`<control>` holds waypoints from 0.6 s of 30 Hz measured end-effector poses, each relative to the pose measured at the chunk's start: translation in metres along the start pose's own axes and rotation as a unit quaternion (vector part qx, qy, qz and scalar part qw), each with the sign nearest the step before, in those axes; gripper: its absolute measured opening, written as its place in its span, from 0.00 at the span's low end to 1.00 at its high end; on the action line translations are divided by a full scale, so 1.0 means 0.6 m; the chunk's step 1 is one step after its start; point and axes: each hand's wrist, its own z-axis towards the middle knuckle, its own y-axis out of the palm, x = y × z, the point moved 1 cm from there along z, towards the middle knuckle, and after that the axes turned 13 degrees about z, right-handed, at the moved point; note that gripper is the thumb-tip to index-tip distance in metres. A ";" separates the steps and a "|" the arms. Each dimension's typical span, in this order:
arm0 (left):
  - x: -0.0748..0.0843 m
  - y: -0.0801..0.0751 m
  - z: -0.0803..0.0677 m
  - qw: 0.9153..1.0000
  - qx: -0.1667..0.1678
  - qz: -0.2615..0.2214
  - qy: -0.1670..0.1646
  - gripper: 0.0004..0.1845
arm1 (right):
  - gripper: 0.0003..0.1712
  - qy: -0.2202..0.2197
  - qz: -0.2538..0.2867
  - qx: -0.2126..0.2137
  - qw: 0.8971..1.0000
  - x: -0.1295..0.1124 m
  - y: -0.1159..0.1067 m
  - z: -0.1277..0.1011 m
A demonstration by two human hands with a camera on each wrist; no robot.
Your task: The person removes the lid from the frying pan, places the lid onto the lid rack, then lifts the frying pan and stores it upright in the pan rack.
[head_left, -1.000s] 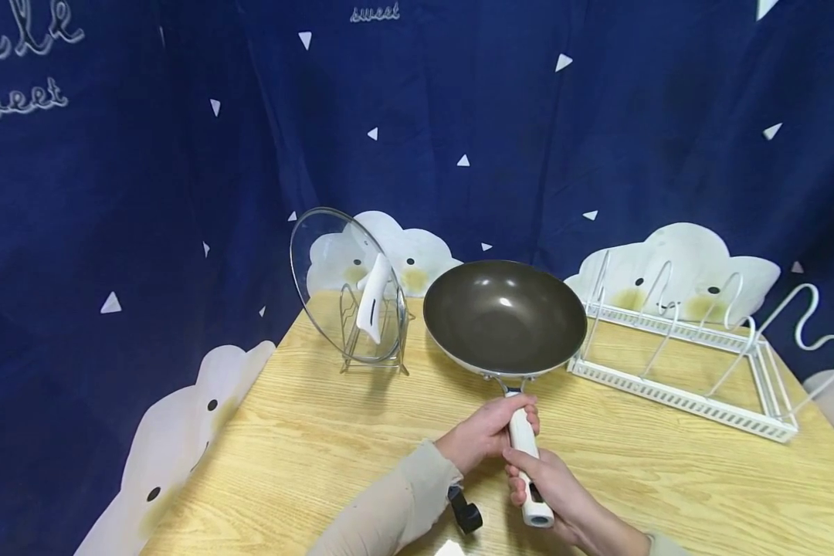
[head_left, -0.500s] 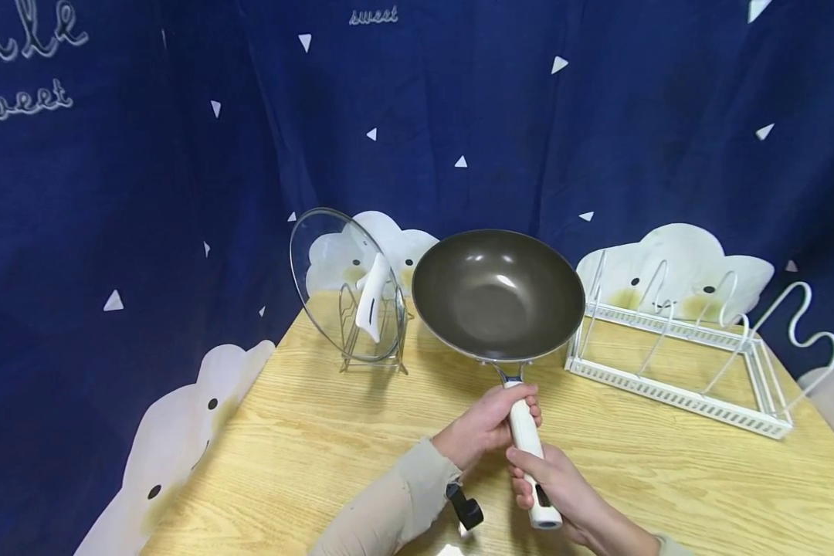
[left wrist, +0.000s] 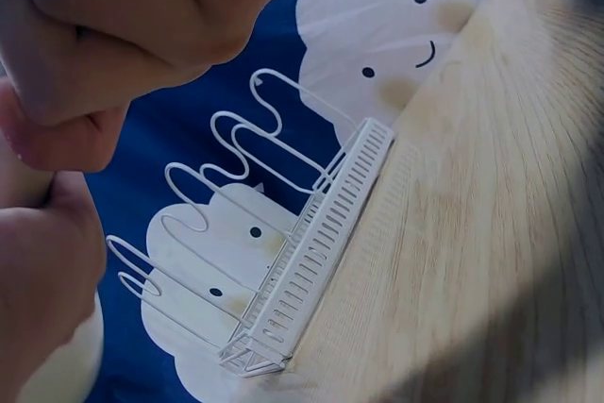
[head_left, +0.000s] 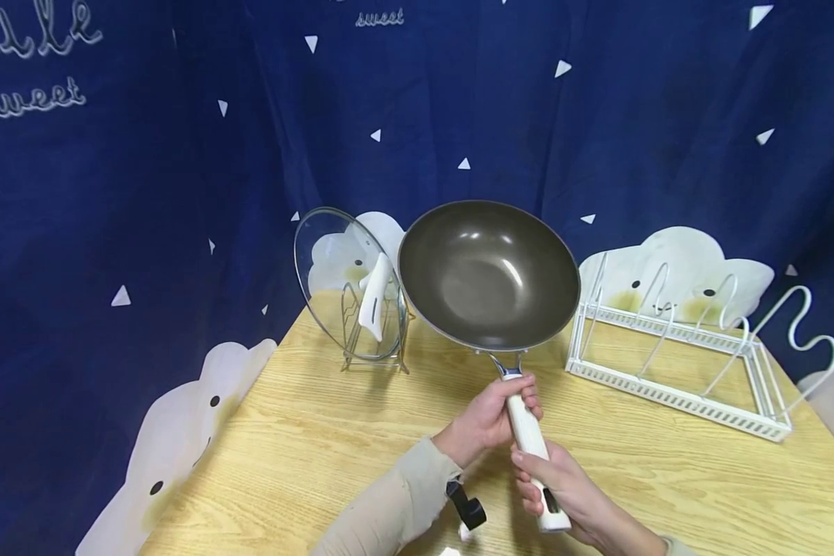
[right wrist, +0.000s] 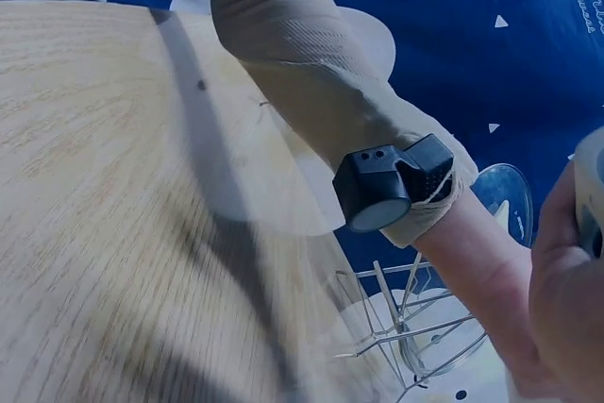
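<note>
Both hands gripped the white handle (head_left: pixel 528 432) of a dark wok (head_left: pixel 488 274), which was held in the air above the far middle of the wooden table (head_left: pixel 306 448) and tipped so that its dark inner bowl faced the head camera. The left hand (head_left: pixel 486 417) was wrapped round the handle near the metal neck, fingers curled about it. The right hand (head_left: pixel 563 490) held the handle nearer its free end, thumb along the top and fingers closed beneath, so that much of the handle was covered and only its middle and its butt showed. The wok's underside could not be seen.

Left of the wok, a glass lid (head_left: pixel 344 282) with a white grip leaned in a small wire stand (head_left: pixel 371 340); the wok's rim overlapped the lid's right edge in the head view, and whether the two touched could not be told. To the right stood a white wire rack (head_left: pixel 674 347) with looped dividers.

The left wrist view showed the left hand (left wrist: pixel 104 35) only as a blurred fist at the frame's edge, with the rack (left wrist: pixel 302 271) beyond. In the right wrist view the right hand (right wrist: pixel 566 299) was cut off at the border; the left forearm's beige sleeve (right wrist: pixel 302 73) and a black wrist-worn device (right wrist: pixel 387 186) filled the middle, with the stand's wires (right wrist: pixel 406 327) low down.
</note>
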 end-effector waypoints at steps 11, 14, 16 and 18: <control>0.013 0.004 -0.004 0.992 -0.124 -0.031 0.015 0.14 | 0.15 0.002 0.093 -0.107 0.990 -0.002 -0.003 -0.008; 0.017 0.009 -0.004 0.993 -0.119 -0.006 0.020 0.16 | 0.16 0.006 0.096 -0.117 0.988 -0.003 -0.004 -0.010; 0.020 0.012 -0.004 0.994 -0.108 0.014 0.021 0.18 | 0.16 0.007 0.097 -0.117 0.988 -0.004 -0.005 -0.010; 0.022 0.016 -0.004 0.994 -0.097 0.038 0.022 0.19 | 0.16 0.006 0.091 -0.117 0.989 -0.006 -0.007 -0.011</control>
